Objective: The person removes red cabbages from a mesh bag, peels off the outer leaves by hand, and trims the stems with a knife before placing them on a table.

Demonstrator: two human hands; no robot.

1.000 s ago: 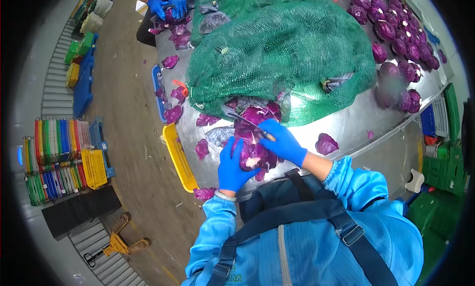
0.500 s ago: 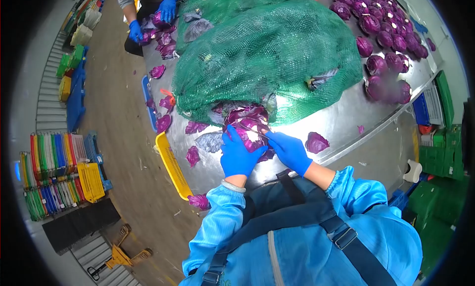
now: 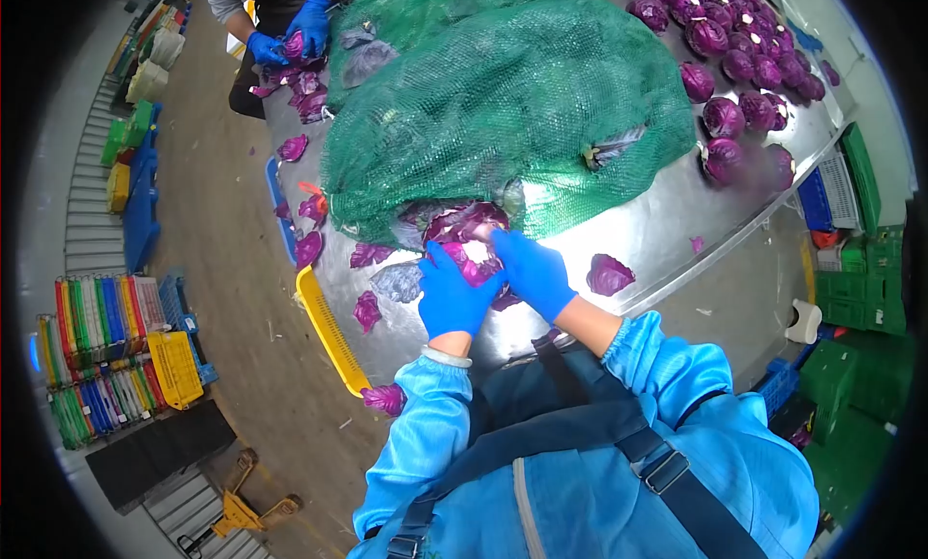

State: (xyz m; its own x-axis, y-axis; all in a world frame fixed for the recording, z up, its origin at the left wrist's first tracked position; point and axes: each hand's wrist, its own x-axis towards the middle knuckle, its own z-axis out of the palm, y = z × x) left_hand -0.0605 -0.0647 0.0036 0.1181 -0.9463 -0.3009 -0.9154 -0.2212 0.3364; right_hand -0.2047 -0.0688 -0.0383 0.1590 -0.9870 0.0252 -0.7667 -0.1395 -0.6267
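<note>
A red cabbage (image 3: 474, 261) with a pale cut stem lies at the near edge of the metal table, loose outer leaves around it. Blue-gloved, my left hand (image 3: 452, 296) is closed around its near left side and steadies it. My right hand (image 3: 532, 275), also gloved, is at the cabbage's right side with fingers curled. A thin knife showed in that hand a moment ago; the fingers now mostly hide it. Just beyond the cabbage is a green mesh sack (image 3: 503, 114) with cabbages and leaves inside. A loose purple leaf (image 3: 610, 275) lies to the right.
Many trimmed red cabbages (image 3: 739, 56) cover the table's far right. At the far left, a co-worker's blue-gloved hands (image 3: 307, 27) handle another cabbage. A yellow basket (image 3: 331, 332) and a blue basket (image 3: 280, 206) stand along the left edge, near scattered leaves.
My right hand has moved up and left against the cabbage, and the knife is now mostly hidden. My left hand still holds the cabbage. The whole view has shifted slightly.
</note>
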